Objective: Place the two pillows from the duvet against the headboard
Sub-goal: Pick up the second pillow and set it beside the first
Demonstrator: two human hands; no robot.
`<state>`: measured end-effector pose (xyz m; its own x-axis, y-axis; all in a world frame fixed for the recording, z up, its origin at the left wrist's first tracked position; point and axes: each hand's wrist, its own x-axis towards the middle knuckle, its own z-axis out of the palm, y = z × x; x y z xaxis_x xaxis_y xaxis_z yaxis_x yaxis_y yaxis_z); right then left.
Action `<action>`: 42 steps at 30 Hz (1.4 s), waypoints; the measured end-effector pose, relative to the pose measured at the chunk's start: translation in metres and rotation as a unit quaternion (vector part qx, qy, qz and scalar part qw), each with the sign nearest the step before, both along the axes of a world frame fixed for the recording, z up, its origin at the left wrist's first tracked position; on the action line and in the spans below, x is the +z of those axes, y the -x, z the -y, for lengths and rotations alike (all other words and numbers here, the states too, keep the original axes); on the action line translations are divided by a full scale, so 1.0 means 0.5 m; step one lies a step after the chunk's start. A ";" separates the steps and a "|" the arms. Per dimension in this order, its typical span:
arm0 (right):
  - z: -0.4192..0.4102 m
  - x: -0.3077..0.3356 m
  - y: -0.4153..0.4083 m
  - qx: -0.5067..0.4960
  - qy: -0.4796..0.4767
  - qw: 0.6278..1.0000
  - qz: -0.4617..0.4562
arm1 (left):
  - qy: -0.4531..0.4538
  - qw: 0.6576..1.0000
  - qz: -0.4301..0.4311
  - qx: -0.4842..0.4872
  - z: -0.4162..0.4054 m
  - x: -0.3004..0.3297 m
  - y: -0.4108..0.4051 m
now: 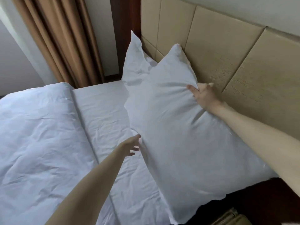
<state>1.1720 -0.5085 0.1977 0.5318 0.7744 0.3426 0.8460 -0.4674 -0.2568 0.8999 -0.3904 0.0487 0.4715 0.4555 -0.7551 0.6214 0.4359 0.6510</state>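
Note:
A large white pillow (175, 137) leans against the tan padded headboard (227, 51) on the near side of the bed. My right hand (203, 96) pinches its upper edge next to the headboard. My left hand (131, 146) touches the pillow's lower left edge with fingers spread. A second white pillow (135, 65) stands upright behind it, at the far end of the headboard. The white duvet (40, 135) lies folded back on the left, with no pillow on it.
A white bedsheet (103, 114) is bare between duvet and pillows. Tan curtains (61, 38) hang beyond the far side of the bed. A dark wooden surface (267, 200) and a brown object (230, 218) sit at the lower right.

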 end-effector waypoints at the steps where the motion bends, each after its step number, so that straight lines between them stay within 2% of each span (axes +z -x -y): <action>1: 0.000 -0.011 -0.008 -0.005 0.026 0.999 0.029 | -0.025 0.999 -0.024 -0.015 -0.002 -0.003 -0.018; 3: -0.006 -0.049 -0.011 -0.033 0.104 0.992 0.071 | -0.109 0.993 -0.040 -0.021 -0.014 -0.003 -0.047; 4: -0.013 -0.074 -0.008 -0.052 0.154 0.985 0.060 | -0.155 0.987 -0.043 -0.025 -0.022 0.001 -0.055; 6: -0.028 -0.126 0.002 -0.068 0.241 0.968 -0.019 | -0.225 0.972 -0.057 -0.034 -0.039 0.005 -0.064; 8: -0.035 -0.173 0.005 -0.082 0.292 0.948 -0.094 | -0.253 0.965 -0.066 -0.027 -0.057 0.000 -0.067; 14: -0.015 -0.249 -0.046 -0.150 0.283 0.911 -0.261 | -0.246 0.967 -0.058 0.012 -0.069 -0.030 -0.049; 17: 0.009 -0.288 -0.046 -0.169 0.236 0.896 -0.336 | -0.204 0.978 -0.029 0.031 -0.059 -0.042 -0.037; 20: 0.034 -0.328 -0.018 -0.177 0.223 0.906 -0.313 | -0.170 0.985 -0.002 0.034 -0.054 -0.038 -0.035; 23: 0.063 -0.348 -0.015 -0.142 0.349 0.884 -0.277 | -0.167 0.985 0.010 0.037 -0.055 -0.037 -0.032; 25: 0.084 -0.351 -0.012 -0.132 0.391 0.877 -0.247 | -0.171 0.985 0.012 0.032 -0.057 -0.035 -0.029; 26: 0.093 -0.352 -0.003 -0.148 0.379 0.886 -0.220 | -0.176 0.984 0.010 0.026 -0.058 -0.035 -0.028; 29: 0.114 -0.366 0.034 -0.162 0.310 0.935 -0.055 | -0.190 0.982 0.003 0.012 -0.055 -0.033 -0.025; 33: 0.098 -0.327 0.014 -0.110 0.263 0.958 -0.032 | -0.203 0.979 0.011 -0.003 -0.054 -0.020 -0.024; 37: 0.066 -0.230 -0.036 -0.085 0.212 0.973 0.038 | -0.217 0.976 0.017 -0.005 -0.059 -0.009 -0.017; 42: 0.050 -0.128 -0.045 -0.067 0.172 0.978 0.102 | -0.231 0.973 0.019 -0.011 -0.061 -0.002 -0.017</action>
<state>1.1947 -0.5335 0.1339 0.5836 0.7912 0.1831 0.7890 -0.6057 0.1028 0.9082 -0.3599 0.0478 0.5091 0.7312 -0.4540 0.5986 0.0782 0.7972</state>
